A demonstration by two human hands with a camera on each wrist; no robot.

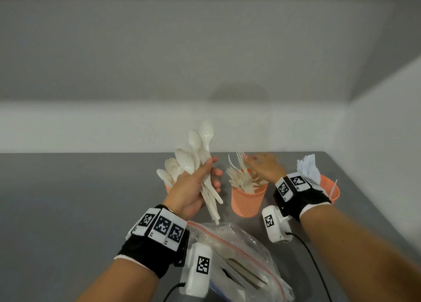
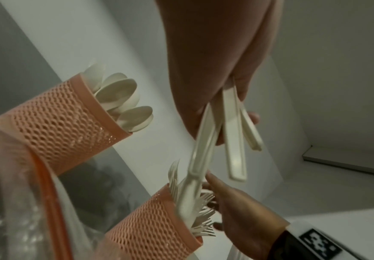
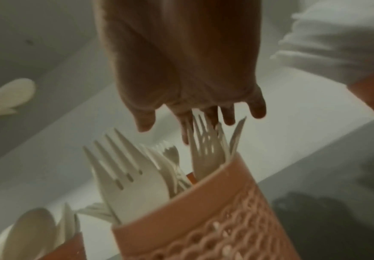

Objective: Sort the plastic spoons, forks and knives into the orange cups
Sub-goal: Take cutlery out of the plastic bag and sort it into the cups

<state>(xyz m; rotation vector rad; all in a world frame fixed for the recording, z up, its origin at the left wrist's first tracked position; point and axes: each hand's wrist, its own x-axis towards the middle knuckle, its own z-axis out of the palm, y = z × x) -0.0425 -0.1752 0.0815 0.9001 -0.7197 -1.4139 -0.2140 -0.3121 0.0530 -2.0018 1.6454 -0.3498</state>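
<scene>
My left hand (image 1: 193, 188) is raised above the grey table (image 1: 79, 199) and grips a bundle of white plastic spoons (image 1: 193, 151) by the handles (image 2: 235, 140), bowls up. Behind it stands an orange mesh cup (image 2: 59, 123) that holds more spoons. My right hand (image 1: 262, 165) hovers over the middle orange cup (image 1: 248, 201), which is full of forks (image 3: 126, 176). Its fingers (image 3: 257, 109) are spread and straight, just touching the fork tines. A third orange cup (image 1: 331, 188) at the right holds white pieces that look like knives.
A clear zip bag (image 1: 239, 256) with more cutlery lies on the table near me, between my forearms. White walls close the table at the back and on the right. Cables run from both wrist cameras.
</scene>
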